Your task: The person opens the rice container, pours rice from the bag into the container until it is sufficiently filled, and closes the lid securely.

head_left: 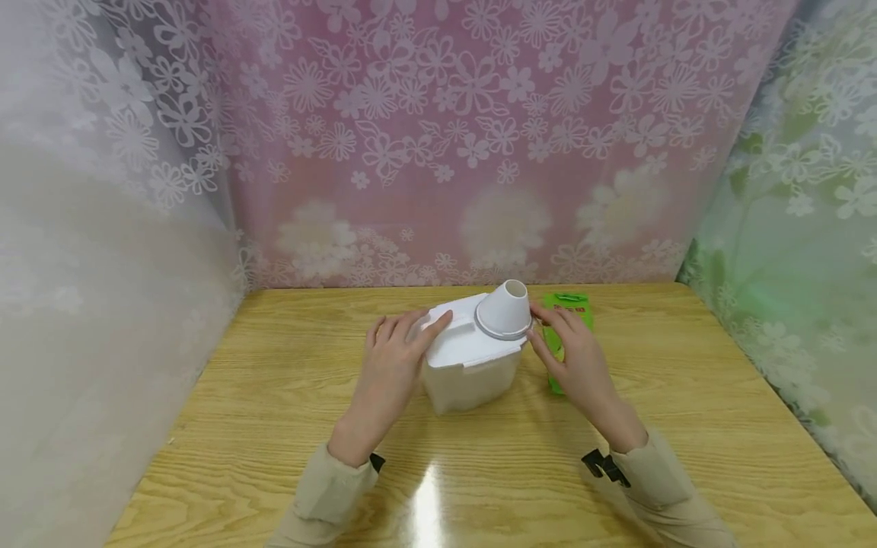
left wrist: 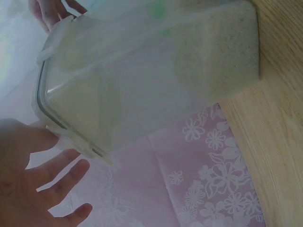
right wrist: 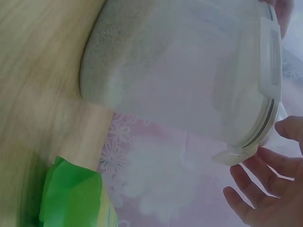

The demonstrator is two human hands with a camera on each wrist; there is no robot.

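A see-through storage container (head_left: 473, 384) stands upright on the table, with pale granular contents (left wrist: 232, 52) at its bottom. Its white lid (head_left: 448, 348) carries a raised handle and a cone-shaped white spout cap (head_left: 505, 310). At the lid's left end, my left hand (head_left: 393, 358) grips the edge, thumb on top and fingers spread by the end clip (left wrist: 78, 144). My right hand (head_left: 574, 358) pinches the opposite end beside the spout cap, thumb and forefinger at the clip (right wrist: 234, 156) there. The other right fingers spread free below the clip.
A green packet (head_left: 556, 384) with red print stands just right of the container, partly behind my right hand. The wood-grain table (head_left: 288, 426) is bounded by a pink flowered curtain (head_left: 438, 152) at the back and pale curtains at both sides.
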